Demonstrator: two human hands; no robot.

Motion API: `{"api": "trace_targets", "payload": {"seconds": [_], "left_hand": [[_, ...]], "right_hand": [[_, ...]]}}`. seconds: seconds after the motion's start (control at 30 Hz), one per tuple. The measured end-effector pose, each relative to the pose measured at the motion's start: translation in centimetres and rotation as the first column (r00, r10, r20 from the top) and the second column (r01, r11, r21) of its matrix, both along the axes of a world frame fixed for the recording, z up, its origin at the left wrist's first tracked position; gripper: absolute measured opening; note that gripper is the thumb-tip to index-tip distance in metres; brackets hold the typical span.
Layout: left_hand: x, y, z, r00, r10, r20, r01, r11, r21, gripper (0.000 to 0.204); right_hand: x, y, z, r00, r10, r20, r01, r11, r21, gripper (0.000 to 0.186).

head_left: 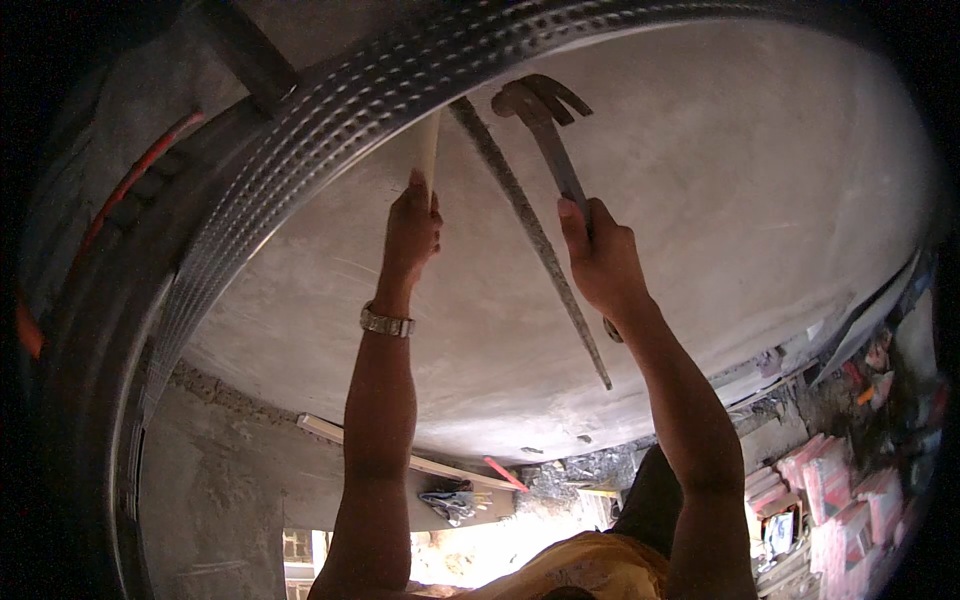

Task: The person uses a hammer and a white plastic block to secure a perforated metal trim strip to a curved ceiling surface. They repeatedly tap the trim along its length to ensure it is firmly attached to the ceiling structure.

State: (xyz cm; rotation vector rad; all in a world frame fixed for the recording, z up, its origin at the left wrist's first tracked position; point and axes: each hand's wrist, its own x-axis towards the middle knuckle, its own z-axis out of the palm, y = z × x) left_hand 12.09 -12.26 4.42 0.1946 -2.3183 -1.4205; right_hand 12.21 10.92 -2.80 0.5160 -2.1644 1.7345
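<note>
My right hand [608, 258] is closed round the handle of a claw hammer [545, 125], whose head and dark claw sit beyond my fingers. My left hand [411, 228], with a metal-banded watch [386, 322] on the wrist, grips a pale, slim rod [428, 150]. The far end of that rod meets a long perforated metal profile [330, 130], bent by the lens across the upper left. Between my hands a rough, dark, tapering bar [530, 230] runs diagonally, touched by neither. What fixes its upper end is hidden by the profile.
A broad grey plastered surface [760, 180] fills the background. At the lower right, pink-and-white packages [830, 480] are stacked near assorted clutter. A long pale strip [450, 470] and a dark bundle [455, 502] lie at the lower middle. An orange-red tube [140, 180] curves at the left.
</note>
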Motion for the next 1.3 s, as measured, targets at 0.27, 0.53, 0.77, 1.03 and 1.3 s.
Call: {"api": "trace_targets", "payload": {"seconds": [0.27, 0.53, 0.77, 1.03, 1.3], "left_hand": [[-3.5, -0.2, -3.4, 0.983, -0.171, -0.063, 0.180, 0.961, 0.208, 0.048], [-6.3, -2.4, -6.7, 0.960, -0.224, -0.170, 0.236, 0.970, 0.057, 0.051], [-8.4, -2.8, -8.8, 0.980, -0.141, -0.142, 0.159, 0.980, 0.119, 0.045], [-8.7, -2.9, -9.0, 0.949, -0.152, -0.275, 0.131, 0.987, -0.095, 0.053], [-7.9, -2.8, -8.6, 0.955, -0.135, -0.265, 0.115, 0.989, -0.089, 0.053]], "right_hand": [[1.2, -0.6, -1.4, 0.993, 0.073, -0.094, -0.060, 0.990, 0.128, 0.039], [1.4, -3.2, 1.2, 0.748, 0.079, -0.659, 0.146, 0.949, 0.279, 0.036], [-2.7, -4.8, 3.3, 0.925, -0.068, -0.374, 0.255, 0.841, 0.478, 0.040], [-3.6, -4.4, 2.8, 0.903, -0.050, -0.427, 0.258, 0.858, 0.443, 0.042], [-2.5, -5.0, 2.0, 0.790, 0.043, -0.611, 0.204, 0.922, 0.329, 0.028]]}}
